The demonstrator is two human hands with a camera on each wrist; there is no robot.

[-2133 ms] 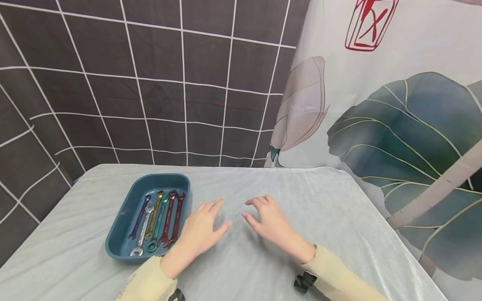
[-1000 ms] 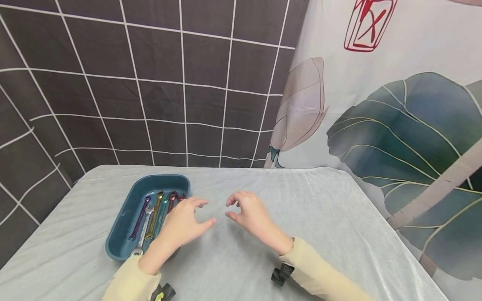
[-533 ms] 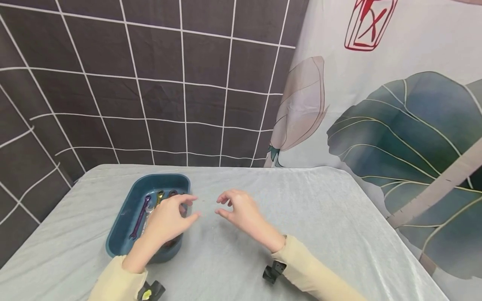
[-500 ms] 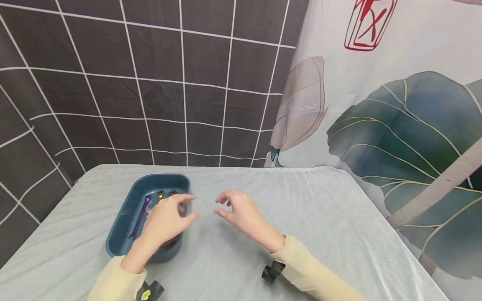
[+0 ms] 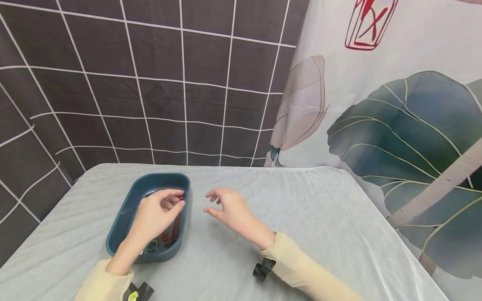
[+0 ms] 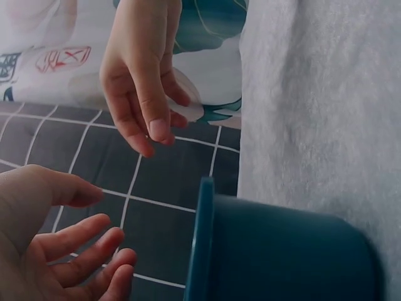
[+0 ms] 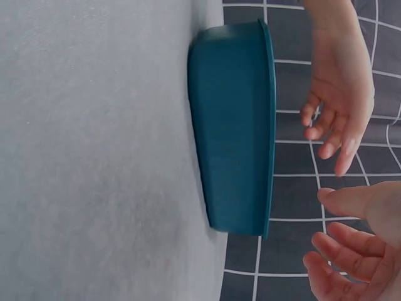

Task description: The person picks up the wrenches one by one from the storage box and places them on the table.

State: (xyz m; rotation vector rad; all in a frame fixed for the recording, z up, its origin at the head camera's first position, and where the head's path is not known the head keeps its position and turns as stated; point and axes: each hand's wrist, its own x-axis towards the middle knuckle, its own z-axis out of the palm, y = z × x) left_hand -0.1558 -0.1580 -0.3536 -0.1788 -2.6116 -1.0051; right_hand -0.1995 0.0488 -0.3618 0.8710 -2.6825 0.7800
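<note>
My left hand point(image 5: 152, 215) hovers over the blue tray point(image 5: 162, 180), its fingers loosely bent and holding nothing. Under it, a red wrench point(image 5: 175, 230) and the green ring end of another wrench point(image 5: 152, 245) show; the hand hides most of the other wrenches. To the right of the tray, my right hand point(image 5: 231, 211) is held above the cloth, thumb and fingers apart with nothing between them. Both wrist views show the hands facing each other above the height of the tray's rim, the left wrist view with the tray's outer wall point(image 6: 288, 251) below.
A pale grey cloth point(image 5: 324, 217) covers the table and runs to its back edge. Behind it hangs a dark curtain point(image 5: 150, 100) with a white grid, and on the right a white curtain point(image 5: 346, 75) printed with leaves. Small black cameras point(image 5: 263, 269) are strapped at both wrists.
Both hands have moved left, the left one from the tray's right side to over its middle, covering the purple, silver and gold wrenches. The right hand has come closer to the tray.
</note>
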